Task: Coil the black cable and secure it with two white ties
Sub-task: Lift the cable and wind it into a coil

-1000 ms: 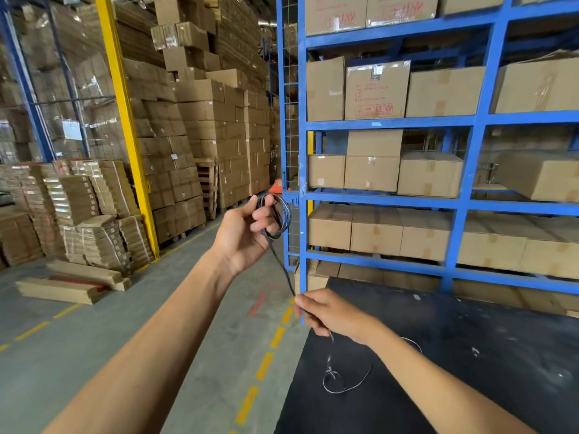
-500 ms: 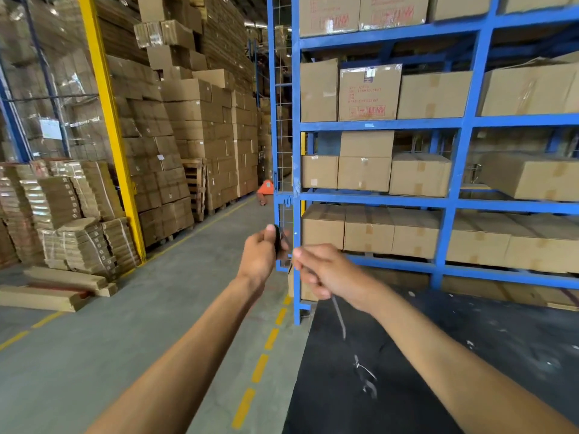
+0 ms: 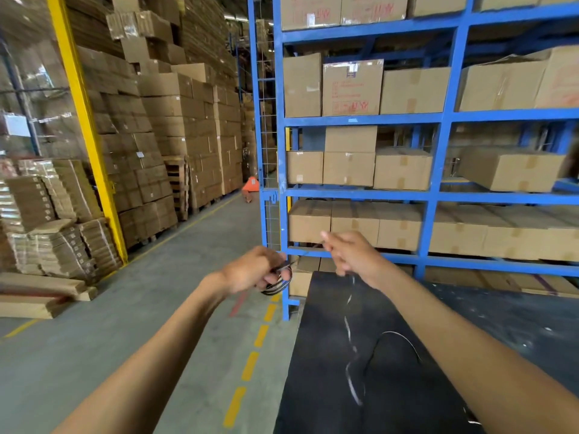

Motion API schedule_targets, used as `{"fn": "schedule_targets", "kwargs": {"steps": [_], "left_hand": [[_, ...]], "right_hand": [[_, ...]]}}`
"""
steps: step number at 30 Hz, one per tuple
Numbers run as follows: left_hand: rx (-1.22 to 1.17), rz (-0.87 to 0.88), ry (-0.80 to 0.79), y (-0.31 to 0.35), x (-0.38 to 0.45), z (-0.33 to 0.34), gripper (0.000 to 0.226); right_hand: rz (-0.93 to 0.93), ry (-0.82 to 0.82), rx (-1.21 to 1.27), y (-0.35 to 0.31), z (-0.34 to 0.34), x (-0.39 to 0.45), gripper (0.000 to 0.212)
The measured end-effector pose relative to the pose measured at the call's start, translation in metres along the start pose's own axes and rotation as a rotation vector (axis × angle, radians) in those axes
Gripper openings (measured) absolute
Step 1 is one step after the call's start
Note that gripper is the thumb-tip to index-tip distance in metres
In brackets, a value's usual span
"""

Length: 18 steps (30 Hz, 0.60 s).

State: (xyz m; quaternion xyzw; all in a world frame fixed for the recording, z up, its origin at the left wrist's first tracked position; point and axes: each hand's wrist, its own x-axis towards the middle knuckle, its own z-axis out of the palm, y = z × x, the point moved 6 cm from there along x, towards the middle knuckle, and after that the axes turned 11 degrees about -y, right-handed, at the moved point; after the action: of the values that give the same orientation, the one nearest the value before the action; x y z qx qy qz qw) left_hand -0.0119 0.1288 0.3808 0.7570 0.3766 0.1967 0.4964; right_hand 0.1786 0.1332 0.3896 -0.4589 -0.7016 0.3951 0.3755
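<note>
My left hand (image 3: 250,272) is closed around a small coil of the black cable (image 3: 279,285), whose loops hang below its fingers. A strand of the cable runs from the coil up and right to my right hand (image 3: 351,255), which pinches it at about shelf height. From the right hand the loose tail drops onto the black tabletop (image 3: 313,386) and curls there in a loop (image 3: 391,336). No white ties are visible.
A blue shelving rack (image 3: 438,195) full of cardboard boxes stands right behind the table. Stacked cartons and a yellow post (image 3: 84,130) line the left side of the grey aisle with its dashed yellow floor line (image 3: 250,364).
My hands met at the coil half a second ago. Since then the right hand has pulled away up and right with the strand, and the left hand has dropped lower with the coil.
</note>
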Motion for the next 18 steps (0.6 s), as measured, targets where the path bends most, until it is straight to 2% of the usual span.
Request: {"fn": "schedule_targets", "kwargs": {"steps": [2,5,9,12,14,16,18], "left_hand": [[0.026,0.037,0.133,-0.007,0.008,0.000,0.047],[-0.153,0.139,0.423,-0.007,0.015,-0.017,0.047],[-0.482,0.277,0.555,0.010,0.022,-0.035,0.045],[-0.871,0.402,0.431,0.027,0.033,-0.036,0.045],[-1.033,0.441,0.326,0.036,0.035,-0.034,0.046],[-1.116,0.467,0.219,0.044,0.031,-0.033,0.044],[-1.088,0.457,0.127,0.049,0.026,-0.029,0.040]], "right_hand": [[-0.069,-0.023,-0.006,-0.027,0.006,0.006,0.042],[-0.159,-0.103,-0.040,-0.046,0.032,0.006,0.036],[-0.231,-0.234,-0.115,-0.028,0.068,0.001,0.037],[-0.181,-0.353,-0.066,0.000,0.083,0.000,0.038],[-0.143,-0.392,-0.067,0.018,0.080,0.001,0.039],[-0.087,-0.439,-0.126,0.040,0.069,0.004,0.042],[0.008,-0.462,-0.210,0.063,0.051,0.008,0.043]]}}
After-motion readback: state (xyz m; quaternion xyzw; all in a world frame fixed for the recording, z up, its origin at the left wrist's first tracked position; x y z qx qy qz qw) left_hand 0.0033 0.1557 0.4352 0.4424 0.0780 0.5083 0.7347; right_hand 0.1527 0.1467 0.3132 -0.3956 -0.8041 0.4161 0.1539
